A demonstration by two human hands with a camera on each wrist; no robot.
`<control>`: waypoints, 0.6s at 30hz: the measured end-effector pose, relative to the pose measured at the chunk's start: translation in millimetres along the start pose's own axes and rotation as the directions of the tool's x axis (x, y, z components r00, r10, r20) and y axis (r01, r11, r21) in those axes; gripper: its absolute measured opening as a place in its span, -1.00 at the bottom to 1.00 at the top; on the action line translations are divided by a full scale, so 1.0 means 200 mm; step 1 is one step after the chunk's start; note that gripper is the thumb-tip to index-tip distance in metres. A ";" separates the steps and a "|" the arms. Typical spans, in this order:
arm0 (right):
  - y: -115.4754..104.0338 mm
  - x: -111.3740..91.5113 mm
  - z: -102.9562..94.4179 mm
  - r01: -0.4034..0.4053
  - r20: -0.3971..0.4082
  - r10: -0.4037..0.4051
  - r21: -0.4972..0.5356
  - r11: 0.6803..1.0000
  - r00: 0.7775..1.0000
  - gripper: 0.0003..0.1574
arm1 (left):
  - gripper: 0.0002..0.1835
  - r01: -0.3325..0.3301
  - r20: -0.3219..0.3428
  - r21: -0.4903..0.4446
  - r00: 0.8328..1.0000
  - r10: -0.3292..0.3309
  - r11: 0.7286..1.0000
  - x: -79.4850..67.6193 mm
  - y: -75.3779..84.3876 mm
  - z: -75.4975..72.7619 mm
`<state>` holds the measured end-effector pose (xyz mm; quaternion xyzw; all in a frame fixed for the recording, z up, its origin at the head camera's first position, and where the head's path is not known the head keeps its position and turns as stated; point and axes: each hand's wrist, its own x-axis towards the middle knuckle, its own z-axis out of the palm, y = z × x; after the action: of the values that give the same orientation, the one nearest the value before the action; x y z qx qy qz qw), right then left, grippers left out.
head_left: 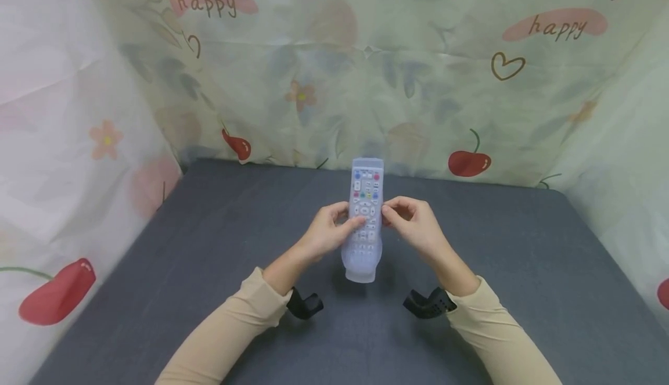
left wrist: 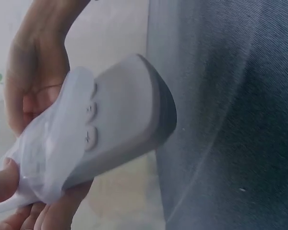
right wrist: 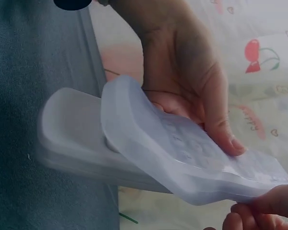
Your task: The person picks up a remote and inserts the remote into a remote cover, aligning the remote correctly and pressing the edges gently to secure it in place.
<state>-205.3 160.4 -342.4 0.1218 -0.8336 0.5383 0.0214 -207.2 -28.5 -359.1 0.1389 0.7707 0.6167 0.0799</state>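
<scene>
- Beige sleeves (head_left: 225, 330) are seen at lower left and lower right.
- At centre, a pale remote control (left wrist: 125, 103) is held above a dark table (head_left: 209, 234), its near end uncovered by a translucent cover (right wrist: 129, 120).
- Its left side is gripped by the curled left hand (head_left: 326, 231), thumb in front; the cover's right edge is pinched by the right hand (head_left: 418, 225).
- Patterned cloth (head_left: 334, 71) is hung behind.
</scene>
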 end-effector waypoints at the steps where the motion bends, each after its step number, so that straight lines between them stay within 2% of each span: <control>1: -0.01 0.00 0.00 0.022 -0.006 -0.022 -0.028 0.999 1.000 -0.76 | -0.70 -0.014 -0.011 -0.003 1.000 0.014 1.000 0.00 0.00 0.00; 4: -0.03 0.00 -0.01 0.095 -0.028 -0.100 -0.131 0.987 0.995 -0.81 | -0.72 -0.044 -0.045 -0.020 0.998 0.043 0.999 0.01 0.01 0.01; 9: -0.05 -0.01 0.01 0.185 -0.046 -0.204 -0.274 0.944 0.978 -0.84 | -0.74 -0.045 -0.098 -0.039 0.994 0.041 0.998 0.00 0.02 0.02; 14: -0.04 -0.03 0.03 0.230 -0.044 -0.261 -0.345 0.910 0.964 -0.87 | -0.72 -0.027 -0.139 -0.047 0.990 0.020 0.999 -0.01 0.01 0.04; 18: -0.02 -0.05 0.04 0.253 -0.039 -0.289 -0.385 0.888 0.956 -0.89 | -0.72 -0.016 -0.138 -0.068 0.990 0.007 0.998 -0.02 0.00 0.05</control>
<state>-194.8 152.6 -344.1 0.2050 -0.8939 0.3656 0.1590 -200.8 -20.2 -361.2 0.0977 0.7517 0.6516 0.0277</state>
